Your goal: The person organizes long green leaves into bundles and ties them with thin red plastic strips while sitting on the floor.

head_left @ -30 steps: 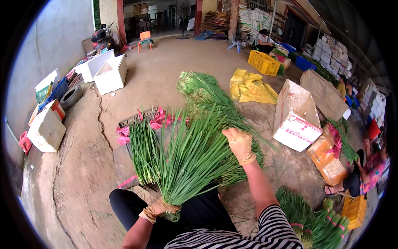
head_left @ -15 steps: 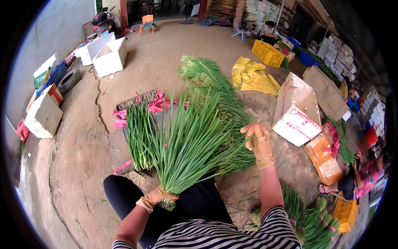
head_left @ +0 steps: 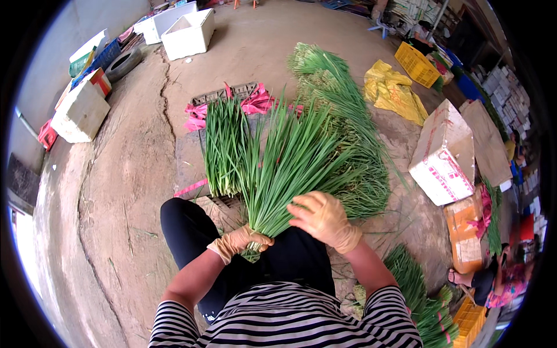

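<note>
So this looked about midway through to me. The loose green bunch point(head_left: 284, 168) was up over the person's lap, leaves fanned out wide, and I couldn't see any tie on it. A second bundle point(head_left: 223, 148) lay just left of it, pretty neatly lined up, with pink strips point(head_left: 258, 100) near its leafy tips. Down at lower right, some banded bundles point(head_left: 432, 319) had pink ties round them, so I'd count those as done. What was left, I'd guess, was the big heap point(head_left: 342, 110) on the floor beyond and to the right, and there was loads of it.

As for the hands, both were gloved. The left hand point(head_left: 237, 243) was clenched round the base of the bunch, forearm angled in from lower left. The right hand point(head_left: 325, 220) was loosely open, back of it facing up, fingers bent toward the lower right edge of the leaves. Nothing showed in its grip, and I couldn't tell if its fingertips were actually touching.
</note>
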